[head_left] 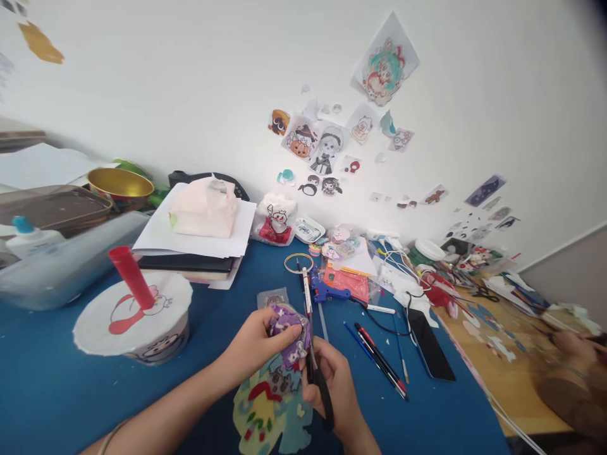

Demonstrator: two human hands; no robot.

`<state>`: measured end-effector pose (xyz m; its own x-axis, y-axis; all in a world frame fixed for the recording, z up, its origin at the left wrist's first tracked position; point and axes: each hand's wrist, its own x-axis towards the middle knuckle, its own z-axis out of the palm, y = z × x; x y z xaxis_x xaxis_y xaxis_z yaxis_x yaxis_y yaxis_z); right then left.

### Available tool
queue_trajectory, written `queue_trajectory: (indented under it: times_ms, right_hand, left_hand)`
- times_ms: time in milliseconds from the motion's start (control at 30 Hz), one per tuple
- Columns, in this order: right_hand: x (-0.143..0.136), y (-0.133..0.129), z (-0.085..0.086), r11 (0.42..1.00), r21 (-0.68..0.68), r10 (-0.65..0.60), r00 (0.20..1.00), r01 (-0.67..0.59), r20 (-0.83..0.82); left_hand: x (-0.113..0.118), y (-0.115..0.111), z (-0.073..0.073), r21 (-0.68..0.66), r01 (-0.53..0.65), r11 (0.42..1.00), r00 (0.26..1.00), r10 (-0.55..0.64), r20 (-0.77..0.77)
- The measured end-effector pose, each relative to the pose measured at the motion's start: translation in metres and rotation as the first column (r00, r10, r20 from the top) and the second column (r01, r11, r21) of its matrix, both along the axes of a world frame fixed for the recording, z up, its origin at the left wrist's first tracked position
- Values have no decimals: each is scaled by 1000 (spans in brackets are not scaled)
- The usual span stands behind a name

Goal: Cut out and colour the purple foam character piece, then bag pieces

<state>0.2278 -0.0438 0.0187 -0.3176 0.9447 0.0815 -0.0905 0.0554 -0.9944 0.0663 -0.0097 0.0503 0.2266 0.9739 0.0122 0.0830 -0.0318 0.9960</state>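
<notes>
My left hand [260,347] is closed on a purple patterned cutout [289,335], its thumb pressed on the front. Black-handled scissors [324,393] are in my right hand [334,385], with the blades beside the right edge of the cutout. How far the blades are apart is hard to make out. Below both hands lies a yellow and teal felt piece [270,417] with red and green bits on it. A small clear sheet with a print [272,298] lies just behind my left hand.
A paper tub [161,347] with a red straw stands left. Behind my hands lie a blue glue gun [332,291], a ring [298,263] and pens [379,360]. A phone [430,344] rests right. Another person's hand [576,354] is at the wooden table [516,404].
</notes>
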Motion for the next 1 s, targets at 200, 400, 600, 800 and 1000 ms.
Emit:
queue_trajectory:
  times_ms: [200, 400, 600, 800, 1000]
  right_hand:
    - [3, 1, 2, 1000, 1, 25, 999, -25, 21]
    - [2, -1, 2, 999, -26, -27, 999, 28, 31]
    - [2, -1, 0, 1000, -18, -10, 1000, 10, 30]
    - [3, -3, 0, 999, -43, 2, 1000, -1, 10]
    - [1, -4, 5, 998, -68, -13, 1000, 13, 3]
  left_hand:
    - [-2, 0, -1, 10, 29, 1000, 1000, -29, 3]
    - [-2, 1, -1, -6, 65, 998, 996, -65, 65]
    - [-4, 1, 1, -31, 100, 994, 990, -97, 101]
    - [-5, 2, 4, 26, 127, 992, 990, -129, 59]
    - [-6, 3, 3, 32, 161, 986, 984, -163, 75]
